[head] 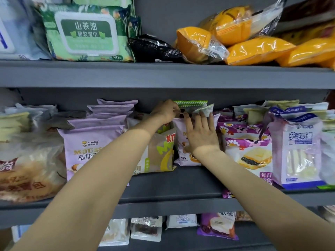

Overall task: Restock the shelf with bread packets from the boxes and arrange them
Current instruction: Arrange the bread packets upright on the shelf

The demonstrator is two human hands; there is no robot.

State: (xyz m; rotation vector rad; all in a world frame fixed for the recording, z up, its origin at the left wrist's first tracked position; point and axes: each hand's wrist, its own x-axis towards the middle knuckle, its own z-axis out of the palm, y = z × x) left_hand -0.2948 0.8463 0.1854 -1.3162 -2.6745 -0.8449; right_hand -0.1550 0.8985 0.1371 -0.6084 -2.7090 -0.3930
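Observation:
On the middle grey shelf [181, 180] stand rows of bread packets. My left hand [167, 110] reaches deep in and pinches the top of a green-striped packet [192, 104] at the back. My right hand [200, 133] lies flat with straight fingers against the front of a small lilac mousse packet [181, 154], holding it upright. Left of it a green and yellow packet [163, 153] leans beside a row of several lilac mousse packets [87, 142]. The packets behind my hands are partly hidden.
Purple flower-print packets [248, 142] and blue-white sandwich packets [295, 145] fill the right. Clear bread bags [27, 160] sit at the left. The upper shelf holds green wet wipes [87, 31], a black packet [154, 48] and orange bread packets [253, 48]. More packets [215, 225] lie on the shelf below.

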